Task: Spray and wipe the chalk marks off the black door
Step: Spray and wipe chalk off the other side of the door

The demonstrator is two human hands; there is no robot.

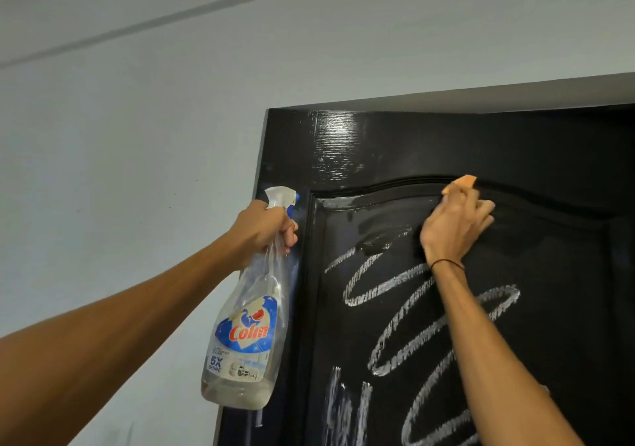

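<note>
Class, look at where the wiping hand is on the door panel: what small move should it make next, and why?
Probably drag the orange cloth down and left. The right hand presses it at the panel's arched top edge, where the black door already looks wet and clean, while the chalk marks loop just below, unwiped. The left hand holds the spray bottle aside.

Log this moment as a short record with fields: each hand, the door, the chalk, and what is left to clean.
left hand: grips the neck of the clear plastic spray bottle with blue label, held up beside the door's left edge
right hand: presses an orange cloth against the arched top of the panel
glossy black panelled door: wet sheen near the panel's top
white chalk loops: smeared at the top, intact below
remaining: most of the scribble, under the right hand
</note>
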